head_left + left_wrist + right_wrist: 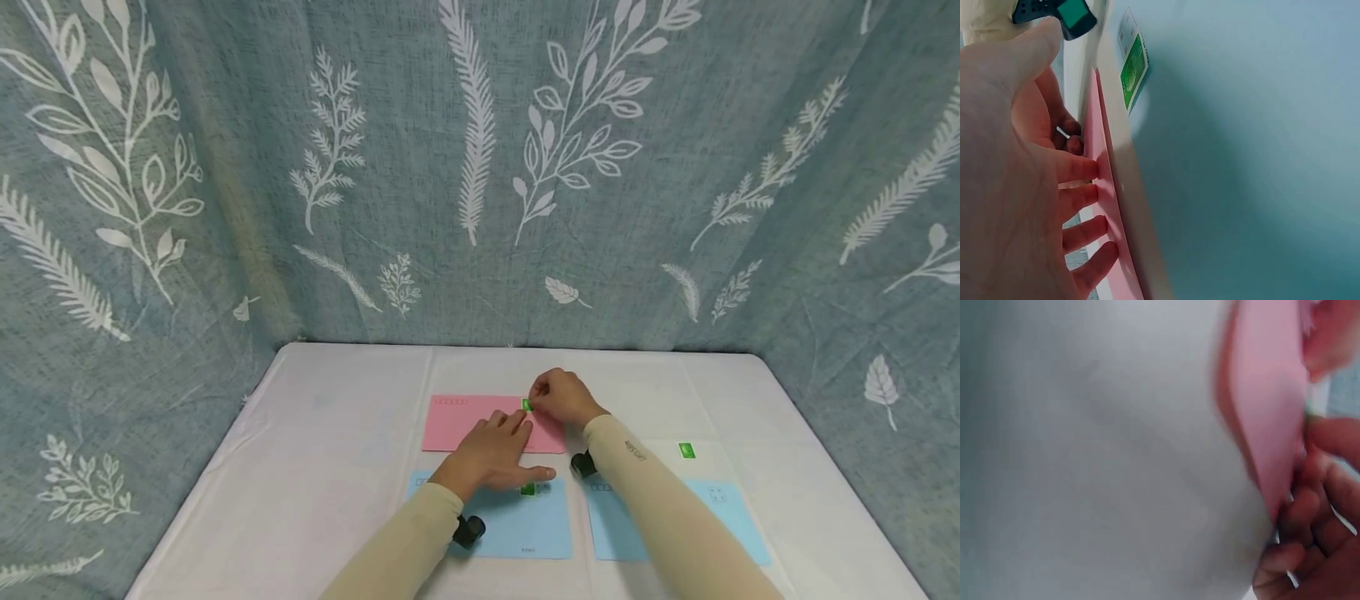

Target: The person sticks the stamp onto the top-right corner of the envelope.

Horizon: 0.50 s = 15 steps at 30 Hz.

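A pink envelope [448, 427] lies at the back of the table. My left hand [491, 457] rests on it with fingers spread and straight, its thumb over the blue envelope [517, 533] in front. In the left wrist view those fingertips [1107, 253] touch the pink paper. At the pink envelope's top right corner, my right hand [564, 397] pinches a green stamp [527, 405] with curled fingers. The right wrist view is blurred, and the stamp is mostly hidden there beside the right hand [1316, 525]. Another green stamp [1134, 72] sits on the blue envelope's corner.
A second blue envelope [723, 500] lies at the front right, partly under my right forearm. Behind it a loose green stamp [687, 451] lies on the white tablecloth [337, 442]. A patterned curtain [420, 167] hangs around the table's back and sides.
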Motion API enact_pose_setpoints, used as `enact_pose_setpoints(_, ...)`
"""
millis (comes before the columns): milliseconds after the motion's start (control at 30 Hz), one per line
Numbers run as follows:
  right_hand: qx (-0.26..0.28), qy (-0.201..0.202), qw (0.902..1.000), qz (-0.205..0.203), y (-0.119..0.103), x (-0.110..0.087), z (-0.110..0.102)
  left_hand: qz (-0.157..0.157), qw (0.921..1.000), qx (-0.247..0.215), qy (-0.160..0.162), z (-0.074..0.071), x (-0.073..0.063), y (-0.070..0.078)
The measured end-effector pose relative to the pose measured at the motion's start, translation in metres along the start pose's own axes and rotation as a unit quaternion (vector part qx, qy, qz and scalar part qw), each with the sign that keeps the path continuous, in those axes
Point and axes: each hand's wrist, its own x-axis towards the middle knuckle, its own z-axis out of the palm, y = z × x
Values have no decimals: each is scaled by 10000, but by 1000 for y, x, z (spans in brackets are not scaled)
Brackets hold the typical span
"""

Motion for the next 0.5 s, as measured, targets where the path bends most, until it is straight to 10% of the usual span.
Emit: enact_pose_setpoints(500,108,-217,9997,90,0,1,-3,-30,9999,-63,-82,-5,-3,2)
